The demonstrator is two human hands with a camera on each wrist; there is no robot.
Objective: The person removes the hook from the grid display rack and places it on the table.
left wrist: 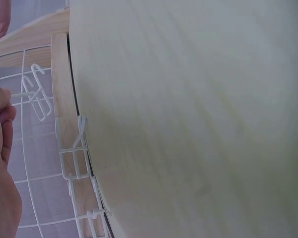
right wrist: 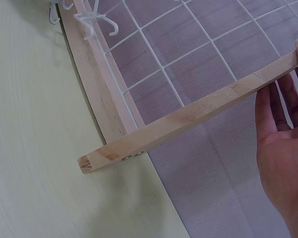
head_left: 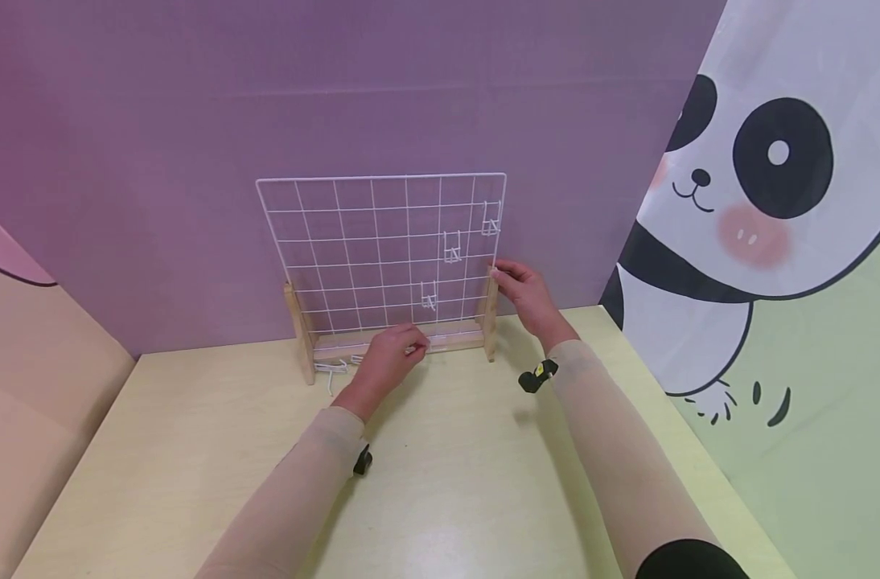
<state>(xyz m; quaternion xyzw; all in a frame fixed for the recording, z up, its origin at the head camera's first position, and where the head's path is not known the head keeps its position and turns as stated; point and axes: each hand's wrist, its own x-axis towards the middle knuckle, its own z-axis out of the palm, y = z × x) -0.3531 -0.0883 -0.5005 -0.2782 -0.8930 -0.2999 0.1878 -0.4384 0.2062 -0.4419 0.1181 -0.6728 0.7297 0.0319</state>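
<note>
- White wire forms a square grid panel (head_left: 382,253) standing upright in a pale wooden stand (head_left: 404,338) at the far middle of a light wood bench (head_left: 447,482), against a purple wall (head_left: 339,88).
- Three small white wire hooks (head_left: 451,248) hang on the grid's right half, stepping down from upper right toward the lower middle.
- A few loose white hooks (head_left: 331,370) lie on the bench just in front of the stand's left foot.
- The right hand (head_left: 528,293) is at the stand's right upright post (head_left: 491,310). Its fingers (right wrist: 283,106) are fairly straight, with the tips resting against the post's top end; they press rather than wrap around it.
- The left hand (head_left: 389,358) sits low, in front of the stand's bottom rail. Its fingers are curled inward near the grid's bottom row, just below the lowest hung hook. Whether they pinch a hook cannot be made out.
- The stand's long axis runs left to right across the bench; the grid's face looks toward the person.
- The loose hooks lie to the left of the left hand, which is much the nearer hand to them.
- A panda curtain (head_left: 773,201) hangs at the right.
</note>
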